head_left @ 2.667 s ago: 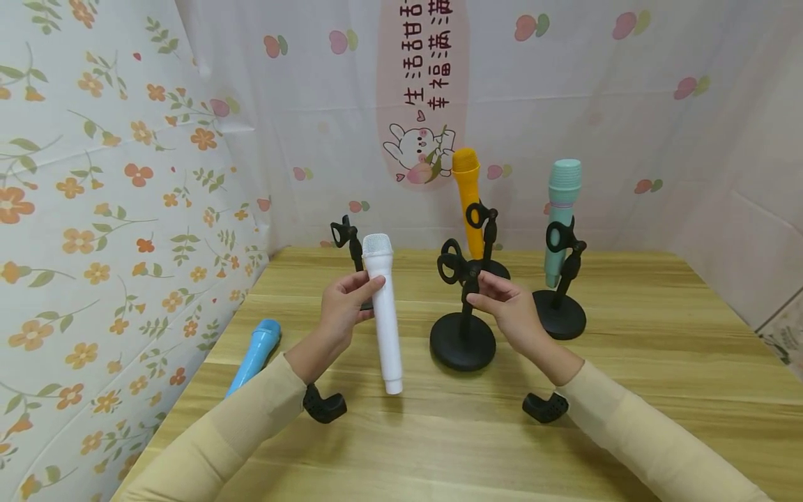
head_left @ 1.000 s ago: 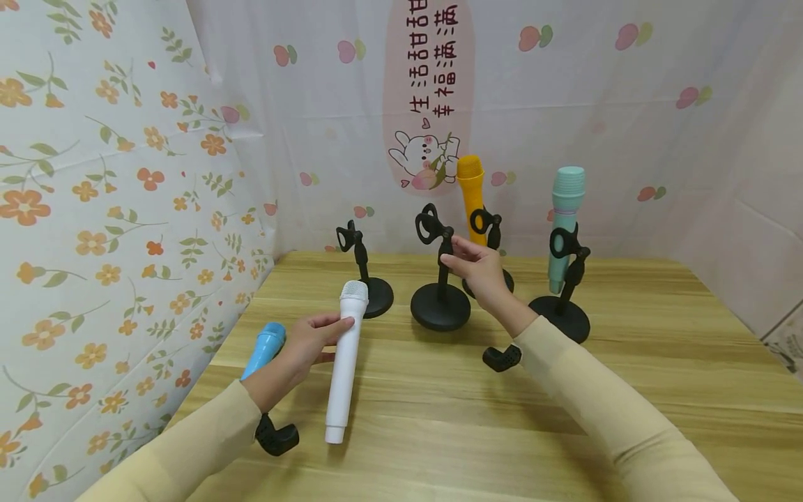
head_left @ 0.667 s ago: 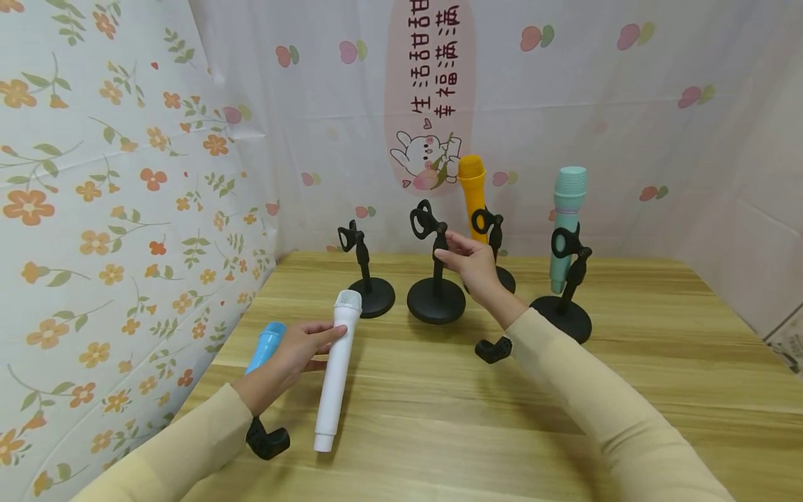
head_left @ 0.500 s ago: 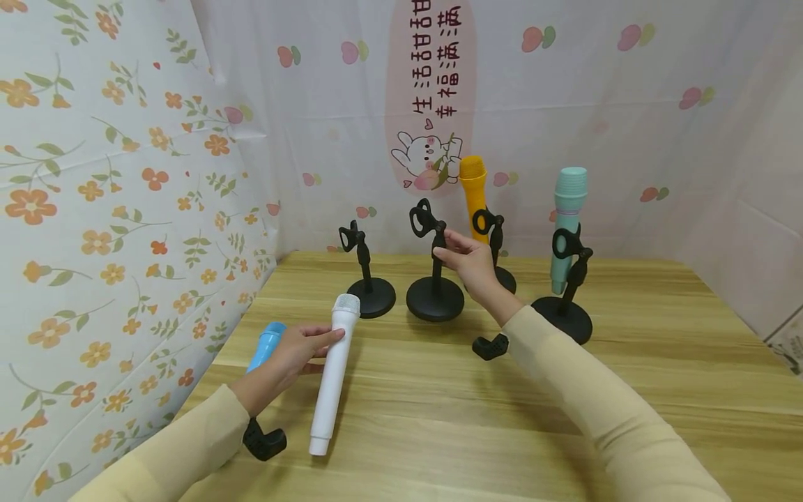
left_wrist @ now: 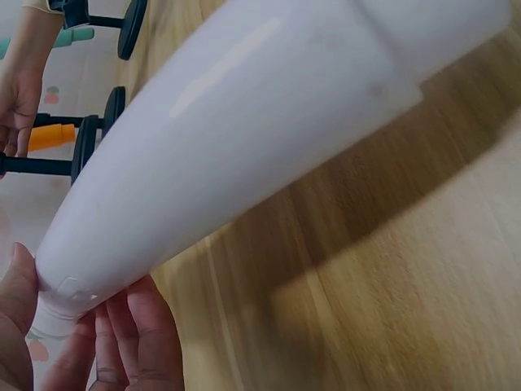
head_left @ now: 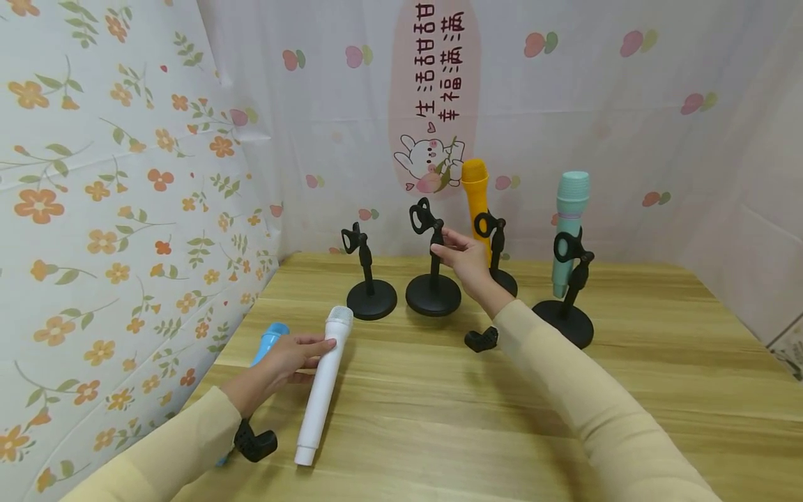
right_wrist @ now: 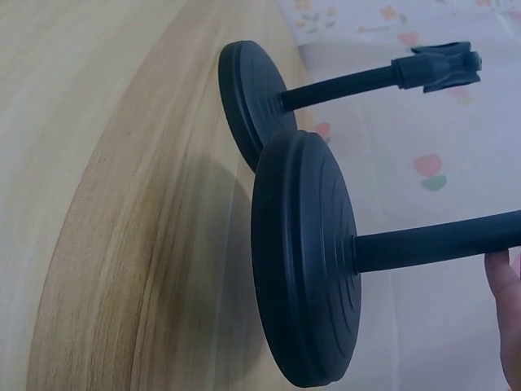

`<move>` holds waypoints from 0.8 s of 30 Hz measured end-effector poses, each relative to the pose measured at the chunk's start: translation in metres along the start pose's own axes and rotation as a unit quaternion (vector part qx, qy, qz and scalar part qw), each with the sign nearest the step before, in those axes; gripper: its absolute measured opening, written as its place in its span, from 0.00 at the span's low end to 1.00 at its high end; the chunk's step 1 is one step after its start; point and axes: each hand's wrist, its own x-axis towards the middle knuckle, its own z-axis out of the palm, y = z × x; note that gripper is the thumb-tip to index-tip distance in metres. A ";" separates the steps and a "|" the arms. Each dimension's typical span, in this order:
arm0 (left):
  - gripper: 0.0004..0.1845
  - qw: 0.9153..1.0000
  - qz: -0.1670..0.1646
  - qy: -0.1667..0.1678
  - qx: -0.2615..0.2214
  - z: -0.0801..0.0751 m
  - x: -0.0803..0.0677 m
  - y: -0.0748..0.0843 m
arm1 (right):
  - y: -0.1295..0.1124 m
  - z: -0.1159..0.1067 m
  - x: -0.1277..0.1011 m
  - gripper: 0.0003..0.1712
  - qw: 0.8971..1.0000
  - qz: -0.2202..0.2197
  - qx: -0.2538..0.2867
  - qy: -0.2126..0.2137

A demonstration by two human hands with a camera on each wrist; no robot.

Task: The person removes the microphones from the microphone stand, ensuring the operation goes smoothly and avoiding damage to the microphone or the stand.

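Left hand (head_left: 291, 359): I see it gripping a white mic (head_left: 323, 387), tilted. Right hand (head_left: 465, 261): gripping a black stand (head_left: 433, 296). Blue mic (head_left: 272, 337): partly hidden by left hand.

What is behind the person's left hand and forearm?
A blue microphone: its head shows beyond the left hand, and a sliver of its other end peeks out below the left sleeve. Its middle is covered by hand, wrist and sleeve, so cannot be seen.
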 end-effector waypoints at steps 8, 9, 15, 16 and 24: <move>0.25 1.000 -0.010 0.004 0.013 -0.006 0.000 -0.008 | 0.004 0.002 0.009 0.29 1.000 0.008 0.004 0.011; 0.25 1.000 -0.012 0.002 0.012 -0.007 0.000 -0.009 | 0.005 0.003 0.009 0.29 1.000 0.009 0.004 0.011; 0.22 0.999 -0.031 -0.005 0.006 -0.011 0.001 -0.014 | 0.006 0.006 0.013 0.28 1.000 0.004 -0.002 0.006; 0.22 0.999 -0.034 -0.005 0.005 -0.011 0.002 -0.015 | 0.007 0.006 0.013 0.28 1.000 0.004 -0.004 0.005; 0.26 0.999 -0.036 0.015 0.009 -0.011 0.003 -0.020 | 0.009 0.009 0.017 0.28 1.000 0.004 0.004 0.005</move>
